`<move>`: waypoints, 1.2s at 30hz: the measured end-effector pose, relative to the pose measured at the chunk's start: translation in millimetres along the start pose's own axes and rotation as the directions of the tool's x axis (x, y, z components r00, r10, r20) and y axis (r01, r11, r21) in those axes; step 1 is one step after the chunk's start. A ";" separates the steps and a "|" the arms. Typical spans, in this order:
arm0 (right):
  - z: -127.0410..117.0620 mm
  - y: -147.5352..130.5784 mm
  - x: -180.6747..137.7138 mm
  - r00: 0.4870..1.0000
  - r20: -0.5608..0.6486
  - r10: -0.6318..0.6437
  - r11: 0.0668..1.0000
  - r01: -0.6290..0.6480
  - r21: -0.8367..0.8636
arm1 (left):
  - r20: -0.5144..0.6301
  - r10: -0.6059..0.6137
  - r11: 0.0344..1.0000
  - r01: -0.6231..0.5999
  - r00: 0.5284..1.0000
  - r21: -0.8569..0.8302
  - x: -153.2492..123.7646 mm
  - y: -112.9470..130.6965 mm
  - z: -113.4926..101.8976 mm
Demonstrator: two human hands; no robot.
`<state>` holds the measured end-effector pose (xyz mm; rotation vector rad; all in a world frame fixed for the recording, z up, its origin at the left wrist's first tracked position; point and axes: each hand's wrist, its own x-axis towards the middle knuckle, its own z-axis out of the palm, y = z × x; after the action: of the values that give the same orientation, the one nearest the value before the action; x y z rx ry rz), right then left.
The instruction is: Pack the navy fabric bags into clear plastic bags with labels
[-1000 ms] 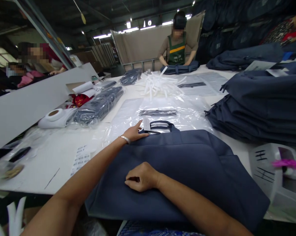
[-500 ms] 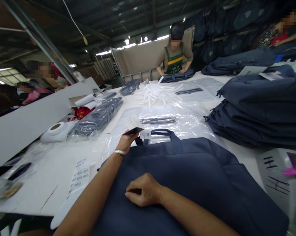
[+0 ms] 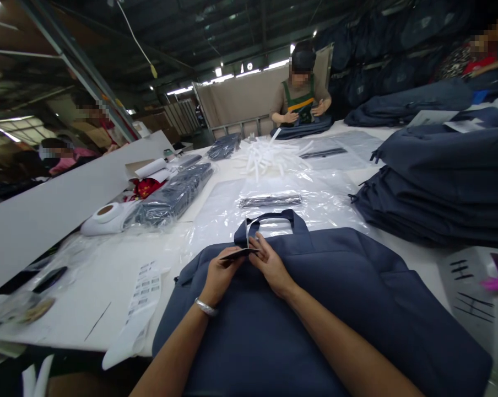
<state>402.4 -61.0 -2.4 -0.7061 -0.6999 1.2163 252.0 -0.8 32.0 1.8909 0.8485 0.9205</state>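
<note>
A navy blue bag (image 3: 315,325) lies flat before me, its handle loop (image 3: 296,223) at the far edge. My left hand (image 3: 221,274), with a silver bracelet on its wrist, pinches a dark hang tag (image 3: 237,254) above the bag's top edge. My right hand (image 3: 274,271) meets it from the other side, its thumb and fingertips at the tag's right end. A pale card or tag (image 3: 246,230) stands edge-on just beyond the fingers, close to the handle. The fingers partly hide where the tags are attached.
Navy bags (image 3: 447,187) are stacked at the right, beside a marked plastic container (image 3: 467,286). Clear plastic bags (image 3: 216,207) and white strips (image 3: 269,157) lie ahead. At the left are wrapped bags (image 3: 174,193) and a label sheet (image 3: 144,295). A co-worker (image 3: 301,91) stands opposite.
My right hand has moved up and forward from over the bag to the tag, its curled fingers now extended. My left hand has come slightly lower, still holding the tag.
</note>
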 end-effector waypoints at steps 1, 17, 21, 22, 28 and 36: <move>-1.5 -1.5 0.6 0.999 0.030 0.017 1.000 -0.018 0.018 | -0.008 0.012 1.000 -0.012 1.000 -0.005 -0.7 -3.0 0.5; -13.6 -9.5 -0.3 0.838 0.254 -0.483 0.560 0.519 -0.646 | -0.242 0.428 0.848 -0.294 0.871 0.440 -20.4 -3.1 1.9; -16.0 -7.6 0.7 0.816 0.274 -0.509 0.507 0.541 -0.670 | -0.261 0.386 0.875 -0.262 0.885 0.406 -21.6 -2.4 1.2; -15.8 -6.9 0.6 0.813 0.279 -0.512 0.504 0.547 -0.668 | -0.249 0.370 0.882 -0.253 0.895 0.398 -22.0 -2.6 0.1; -12.2 -11.9 -3.8 0.857 0.298 -0.420 0.604 0.509 -0.613 | -0.132 0.365 0.845 -0.269 0.921 0.462 -21.1 -1.7 -8.1; -18.2 -22.9 4.4 0.957 0.290 -0.027 0.899 0.150 -0.413 | 0.083 0.273 0.922 -0.285 0.958 0.261 -0.1 12.9 -18.0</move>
<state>430.9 -63.1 5.3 -0.8639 -1.2505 1.0941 239.4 0.8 50.1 2.3063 0.7163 0.9653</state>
